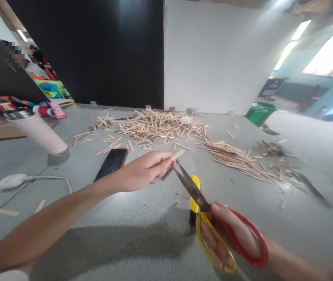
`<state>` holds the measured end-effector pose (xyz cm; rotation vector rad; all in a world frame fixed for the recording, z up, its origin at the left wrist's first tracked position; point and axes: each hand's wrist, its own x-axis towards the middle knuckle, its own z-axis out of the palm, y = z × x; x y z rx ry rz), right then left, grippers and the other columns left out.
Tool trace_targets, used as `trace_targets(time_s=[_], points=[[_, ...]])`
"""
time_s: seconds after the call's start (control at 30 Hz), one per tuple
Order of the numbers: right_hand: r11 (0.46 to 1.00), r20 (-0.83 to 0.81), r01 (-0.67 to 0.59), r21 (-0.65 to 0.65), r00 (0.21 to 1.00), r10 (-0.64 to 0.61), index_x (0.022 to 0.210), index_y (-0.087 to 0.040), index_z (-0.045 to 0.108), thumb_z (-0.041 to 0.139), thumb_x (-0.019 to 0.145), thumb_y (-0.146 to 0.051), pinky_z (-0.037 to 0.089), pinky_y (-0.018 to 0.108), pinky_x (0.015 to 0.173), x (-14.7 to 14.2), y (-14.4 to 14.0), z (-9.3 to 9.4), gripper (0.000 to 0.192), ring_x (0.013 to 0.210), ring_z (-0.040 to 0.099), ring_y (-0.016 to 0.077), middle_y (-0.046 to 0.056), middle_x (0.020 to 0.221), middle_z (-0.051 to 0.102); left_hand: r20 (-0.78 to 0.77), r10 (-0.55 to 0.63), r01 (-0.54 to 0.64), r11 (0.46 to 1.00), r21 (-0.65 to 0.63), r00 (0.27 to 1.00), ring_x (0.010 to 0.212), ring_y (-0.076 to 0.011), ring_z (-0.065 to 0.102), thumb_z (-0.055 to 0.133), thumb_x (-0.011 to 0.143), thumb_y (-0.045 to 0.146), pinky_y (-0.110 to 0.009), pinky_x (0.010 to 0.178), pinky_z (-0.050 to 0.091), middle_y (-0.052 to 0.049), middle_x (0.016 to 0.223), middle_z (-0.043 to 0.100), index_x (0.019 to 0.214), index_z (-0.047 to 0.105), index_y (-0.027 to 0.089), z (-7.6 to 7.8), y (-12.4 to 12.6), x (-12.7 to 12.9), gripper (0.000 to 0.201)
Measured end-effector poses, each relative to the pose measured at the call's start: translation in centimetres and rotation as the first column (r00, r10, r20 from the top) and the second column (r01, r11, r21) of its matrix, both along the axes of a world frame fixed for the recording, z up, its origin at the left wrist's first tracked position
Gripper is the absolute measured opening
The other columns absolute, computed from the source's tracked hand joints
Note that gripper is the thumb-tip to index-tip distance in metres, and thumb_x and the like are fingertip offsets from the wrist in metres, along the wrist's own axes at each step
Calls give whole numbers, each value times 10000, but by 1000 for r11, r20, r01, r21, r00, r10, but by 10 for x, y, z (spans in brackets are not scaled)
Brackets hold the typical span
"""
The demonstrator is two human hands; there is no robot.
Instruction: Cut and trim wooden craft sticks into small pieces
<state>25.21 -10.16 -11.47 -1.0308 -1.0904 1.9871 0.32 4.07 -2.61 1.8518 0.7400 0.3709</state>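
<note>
My left hand pinches a short wooden stick by one end and holds it just above the grey table. My right hand grips scissors with one red and one yellow handle loop. The dark blades are parted and point up-left, their tips right at the stick beside my left fingers. A yellow utility knife lies on the table under the scissors.
A big heap of wooden sticks lies at the back, a second spread of sticks to the right. A black phone, a pink tumbler and a white lamp sit at left. A green bin stands beyond.
</note>
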Motion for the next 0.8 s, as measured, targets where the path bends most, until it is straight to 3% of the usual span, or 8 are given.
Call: trace_targets(time_s=[0.13,0.27,0.37,0.47,0.63,0.8], points=[[999,38,31,-6,999,-31,592,-185,616,363,936,-923,359,212,324,1,1,4,852,285,461,105,2,388,554,-77,68,-57,989,136,995,546,-112,350,394,1157,414,-255,518,293,65,621,378,955,603,203,-1,1,0,360],[999,83,30,-12,996,-29,597,-184,623,399,921,-921,345,201,323,1,1,7,836,298,462,104,-2,391,549,-62,61,-52,990,133,996,555,-120,332,378,1157,438,-261,519,298,65,633,366,982,614,201,0,-2,-1,377],[998,68,13,57,998,-17,563,-185,619,376,952,-891,360,210,329,0,-1,10,842,291,455,105,11,391,559,-46,15,-12,998,68,999,593,-128,353,348,1163,403,-263,550,334,63,679,386,1101,603,204,1,-9,-2,329],[996,42,-19,84,999,15,524,-189,604,378,980,-849,360,212,326,-1,-2,10,834,285,449,103,18,386,551,-70,-21,21,1000,3,997,627,-129,367,366,1162,381,-264,573,345,59,722,413,1091,563,220,3,-16,-3,264],[1000,-12,-14,12,1000,14,539,-193,591,398,989,-834,363,196,306,2,-5,1,807,270,443,108,-22,351,471,21,-72,74,988,-133,997,631,-119,323,392,1161,373,-268,567,309,59,749,385,962,480,224,4,-21,-3,264],[988,-265,-111,-110,961,78,505,-210,556,324,977,-876,378,197,278,4,-3,-10,849,232,380,101,-46,307,401,158,-130,168,951,-260,979,603,-110,242,402,1160,333,-293,536,210,67,740,319,961,472,218,3,-16,-2,240]])
